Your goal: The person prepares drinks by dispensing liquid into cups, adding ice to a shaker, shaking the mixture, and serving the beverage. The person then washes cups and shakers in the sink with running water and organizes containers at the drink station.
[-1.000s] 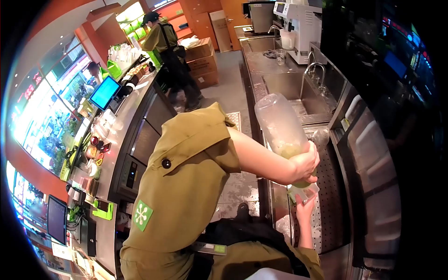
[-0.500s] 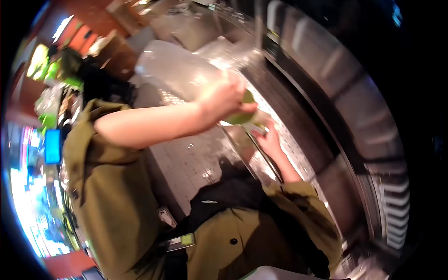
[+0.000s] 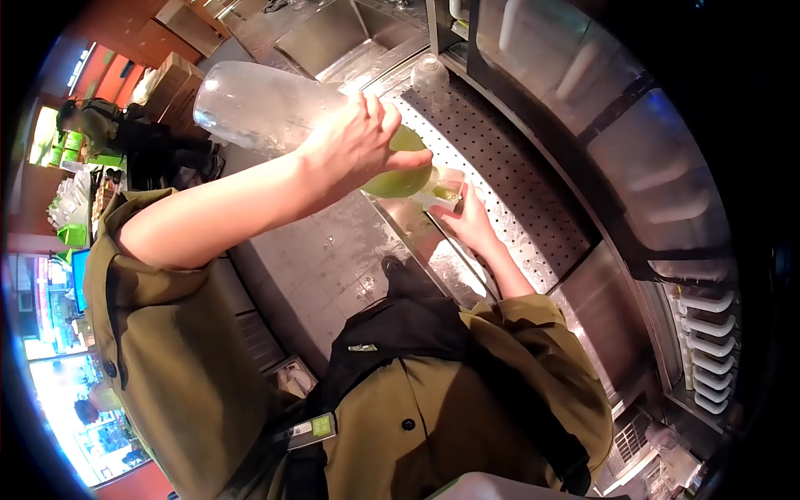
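Observation:
My left hand [image 3: 354, 146] is wrapped round a large clear pitcher-like container [image 3: 258, 104], tilted on its side. Green liquid [image 3: 402, 167] has gathered at the end nearest my right hand. Fingers curled, my right hand [image 3: 468, 218] holds a small clear cup [image 3: 446, 190] with some green in it. The cup is right by the green end of the container; my left thumb and the glare hide whether the two touch.
Under and beyond my hands runs a perforated metal counter [image 3: 521, 158], with a clear jar [image 3: 429, 73] standing on it. A steel sink [image 3: 325, 37] lies farther off. White curved handles [image 3: 708, 358] line the right side. Another person [image 3: 142, 137] stands at the left.
My left hand and the large container have shifted left in view, and my right hand slightly left and up. The cup and green liquid show more sharply now.

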{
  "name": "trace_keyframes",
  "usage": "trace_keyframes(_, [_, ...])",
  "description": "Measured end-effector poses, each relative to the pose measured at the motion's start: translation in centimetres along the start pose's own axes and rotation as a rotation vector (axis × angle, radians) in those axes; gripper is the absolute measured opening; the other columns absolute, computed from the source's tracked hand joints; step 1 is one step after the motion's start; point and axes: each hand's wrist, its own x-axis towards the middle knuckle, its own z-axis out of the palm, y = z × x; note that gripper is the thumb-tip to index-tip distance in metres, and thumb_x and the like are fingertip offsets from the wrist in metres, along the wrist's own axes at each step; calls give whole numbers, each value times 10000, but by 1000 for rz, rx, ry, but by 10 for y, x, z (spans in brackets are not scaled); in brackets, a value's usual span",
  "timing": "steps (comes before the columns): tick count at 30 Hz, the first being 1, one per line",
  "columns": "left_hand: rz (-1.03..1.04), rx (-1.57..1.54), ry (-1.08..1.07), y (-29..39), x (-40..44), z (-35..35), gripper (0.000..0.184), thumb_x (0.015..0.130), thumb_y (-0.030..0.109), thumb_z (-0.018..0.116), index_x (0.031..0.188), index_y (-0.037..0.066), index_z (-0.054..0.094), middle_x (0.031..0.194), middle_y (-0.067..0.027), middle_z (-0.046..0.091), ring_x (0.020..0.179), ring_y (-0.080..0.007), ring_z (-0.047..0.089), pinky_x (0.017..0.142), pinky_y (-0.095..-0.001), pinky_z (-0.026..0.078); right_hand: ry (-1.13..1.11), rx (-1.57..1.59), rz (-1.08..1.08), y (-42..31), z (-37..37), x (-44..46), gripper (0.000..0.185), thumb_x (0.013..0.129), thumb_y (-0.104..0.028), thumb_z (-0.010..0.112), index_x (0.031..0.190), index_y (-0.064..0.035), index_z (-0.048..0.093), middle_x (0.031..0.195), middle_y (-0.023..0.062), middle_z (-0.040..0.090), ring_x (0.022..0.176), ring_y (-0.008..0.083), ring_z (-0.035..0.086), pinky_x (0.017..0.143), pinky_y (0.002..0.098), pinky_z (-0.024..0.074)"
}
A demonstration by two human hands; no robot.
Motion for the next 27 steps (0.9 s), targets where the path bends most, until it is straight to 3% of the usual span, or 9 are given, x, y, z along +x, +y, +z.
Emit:
trace_keyframes(2, [12,-64,-59,-3,2,-1,904,690,260,627,1375,358,45,1117,-213,436,1000,-322,469,856,-396,370,55,-130,-97,-3,-8,7,546,686,-232,701,1133,-47,447,1059,139,468,1005,302,497,831,375,419])
trace_keyframes(7, [-20,-30,-9,-1,6,-2,891,693,252,633,1372,364,67,1073,-208,455,976,-319,485,843,-398,382,9,-39,-38,-20,-21,14,615,618,-124,737,1160,-52,457,1093,95,477,1036,236,479,888,339,380])
trace_keyframes(10, [21,-79,-61,-5,9,-5,866,707,257,625,1372,363,79,1055,-203,463,961,-318,494,840,-395,386,-22,-68,-117,-11,-24,21,607,619,-137,739,1152,-47,463,1095,93,478,1039,233,477,890,335,376])
trace_keyframes(17, [30,-124,-135,-8,15,-5,854,718,266,617,1377,352,82,1024,-193,477,952,-319,502,820,-389,403,-87,-52,-70,-20,-31,27,603,632,-173,733,1151,-43,456,1071,99,490,1018,225,486,883,332,373])
trace_keyframes(20, [19,-41,-106,-7,14,-7,910,676,312,663,1378,349,84,1017,-192,479,937,-317,509,811,-386,408,-96,-70,-44,-18,-31,28,599,638,-169,725,1156,-43,451,1077,99,497,1024,227,488,884,332,374])
trace_keyframes(26, [59,-197,-223,-13,15,-12,1097,541,403,765,1375,353,54,1007,-191,470,912,-309,512,801,-375,415,-95,-57,-27,-16,-32,28,593,647,-174,716,1159,-43,448,1111,106,492,1045,233,486,894,332,370])
trace_keyframes(27, [46,-176,-174,-12,12,-8,1021,571,380,745,1364,364,103,985,-173,481,891,-289,521,773,-370,417,-89,-64,-40,-15,-31,27,595,647,-177,716,1160,-43,446,1108,106,493,1041,232,487,892,331,372])
